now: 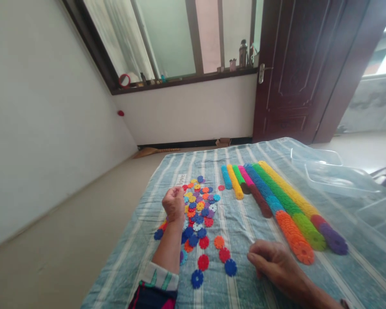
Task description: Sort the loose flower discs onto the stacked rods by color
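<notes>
A loose pile of colourful notched plastic discs [197,206] is spread over the striped cloth. My left hand [174,204] is closed at the pile's far left edge, its fingertips beside a red disc [185,187]; whether it grips that disc I cannot tell. Lower right, my right hand [273,262] has its thumb and fingers curled together above the cloth, and anything between them is hidden. Beyond it lie long rows of stacked discs, among them an orange end [297,244], a green row [281,193] and a yellow row [286,189]. A blue disc [230,267] lies left of my right hand.
The striped cloth [122,262] covers a bed-like surface. Clear plastic containers [341,180] stand at the right. Shorter disc rows, including a yellow one [235,182], lie towards the back. A broom [148,152] rests on the floor by the wall, left of a dark red door [292,64].
</notes>
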The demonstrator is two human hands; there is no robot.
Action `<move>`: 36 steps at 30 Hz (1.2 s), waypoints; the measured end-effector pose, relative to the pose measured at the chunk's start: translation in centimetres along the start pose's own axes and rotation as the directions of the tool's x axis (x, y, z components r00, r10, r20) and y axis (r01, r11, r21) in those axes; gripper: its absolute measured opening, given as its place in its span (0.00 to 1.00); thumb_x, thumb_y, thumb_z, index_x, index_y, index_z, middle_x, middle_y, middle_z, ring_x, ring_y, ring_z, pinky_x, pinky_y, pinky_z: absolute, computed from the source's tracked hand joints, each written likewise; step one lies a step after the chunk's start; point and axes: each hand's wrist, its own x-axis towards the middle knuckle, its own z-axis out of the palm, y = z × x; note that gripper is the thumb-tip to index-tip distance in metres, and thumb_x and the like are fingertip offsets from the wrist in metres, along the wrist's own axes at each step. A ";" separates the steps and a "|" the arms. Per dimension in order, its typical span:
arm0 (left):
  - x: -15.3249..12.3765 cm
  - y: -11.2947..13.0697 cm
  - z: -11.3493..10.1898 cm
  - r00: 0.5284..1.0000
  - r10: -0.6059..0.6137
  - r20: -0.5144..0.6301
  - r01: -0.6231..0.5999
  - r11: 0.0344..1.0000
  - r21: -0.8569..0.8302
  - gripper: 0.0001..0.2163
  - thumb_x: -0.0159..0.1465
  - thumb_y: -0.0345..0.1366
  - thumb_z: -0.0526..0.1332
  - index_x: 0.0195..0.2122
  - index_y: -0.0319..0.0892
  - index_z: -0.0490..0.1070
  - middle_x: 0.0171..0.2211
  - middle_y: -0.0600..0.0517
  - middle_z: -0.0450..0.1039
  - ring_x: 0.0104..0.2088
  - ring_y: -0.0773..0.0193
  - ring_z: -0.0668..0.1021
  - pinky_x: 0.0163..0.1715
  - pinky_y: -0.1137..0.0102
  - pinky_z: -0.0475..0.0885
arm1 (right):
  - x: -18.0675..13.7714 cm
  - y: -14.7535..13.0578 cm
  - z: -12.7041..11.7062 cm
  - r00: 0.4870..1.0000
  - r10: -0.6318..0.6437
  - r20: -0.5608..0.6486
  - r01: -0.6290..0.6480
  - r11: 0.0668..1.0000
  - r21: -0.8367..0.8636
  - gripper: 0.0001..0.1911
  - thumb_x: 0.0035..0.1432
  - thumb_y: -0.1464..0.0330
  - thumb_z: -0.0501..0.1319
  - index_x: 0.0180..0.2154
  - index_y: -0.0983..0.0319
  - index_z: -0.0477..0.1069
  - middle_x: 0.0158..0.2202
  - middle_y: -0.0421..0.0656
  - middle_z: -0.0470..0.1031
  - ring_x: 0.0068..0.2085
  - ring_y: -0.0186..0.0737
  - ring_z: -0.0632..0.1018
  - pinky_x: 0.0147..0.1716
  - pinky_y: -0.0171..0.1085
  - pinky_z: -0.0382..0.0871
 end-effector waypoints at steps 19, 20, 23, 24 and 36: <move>-3.7 1.8 0.5 0.841 0.085 0.534 -0.480 0.571 0.666 0.14 0.62 0.30 0.56 0.47 0.41 0.75 0.46 0.45 0.80 0.47 0.58 0.80 0.49 0.68 0.71 | -0.2 0.3 -0.2 0.999 -0.032 0.011 0.033 0.999 -0.036 0.17 0.57 0.56 0.55 0.23 0.60 0.68 0.19 0.40 0.70 0.24 0.37 0.70 0.25 0.34 0.63; -3.3 1.7 0.4 0.856 0.096 0.508 -0.457 0.601 0.656 0.13 0.62 0.30 0.56 0.45 0.41 0.76 0.44 0.46 0.81 0.45 0.59 0.80 0.46 0.70 0.71 | -0.2 0.3 -0.2 0.999 -0.033 0.015 0.033 0.999 -0.041 0.17 0.57 0.56 0.55 0.23 0.59 0.68 0.19 0.40 0.70 0.24 0.37 0.71 0.25 0.34 0.64; -1.5 1.4 -0.5 0.904 0.156 0.397 -0.383 0.707 0.595 0.11 0.62 0.32 0.55 0.38 0.41 0.78 0.36 0.47 0.81 0.38 0.60 0.81 0.39 0.71 0.72 | -0.3 0.1 -0.3 0.999 -0.032 0.015 0.033 0.998 -0.060 0.17 0.57 0.56 0.55 0.23 0.59 0.68 0.19 0.40 0.70 0.24 0.38 0.71 0.25 0.35 0.64; -0.8 1.4 -0.9 0.919 0.172 0.356 -0.358 0.742 0.566 0.11 0.61 0.32 0.55 0.37 0.41 0.78 0.34 0.48 0.81 0.37 0.60 0.81 0.38 0.72 0.73 | -0.3 0.1 -0.3 0.999 -0.033 0.013 0.034 0.997 -0.066 0.17 0.57 0.56 0.54 0.23 0.59 0.67 0.19 0.40 0.70 0.24 0.38 0.71 0.25 0.34 0.64; 1.6 3.0 -3.7 0.929 -0.023 0.368 -0.204 0.800 0.565 0.07 0.54 0.31 0.58 0.30 0.39 0.76 0.22 0.54 0.76 0.25 0.65 0.79 0.26 0.75 0.69 | -0.4 0.8 -0.4 0.998 -0.052 0.035 0.054 0.995 -0.084 0.17 0.60 0.58 0.55 0.25 0.60 0.70 0.20 0.39 0.71 0.25 0.37 0.72 0.26 0.34 0.65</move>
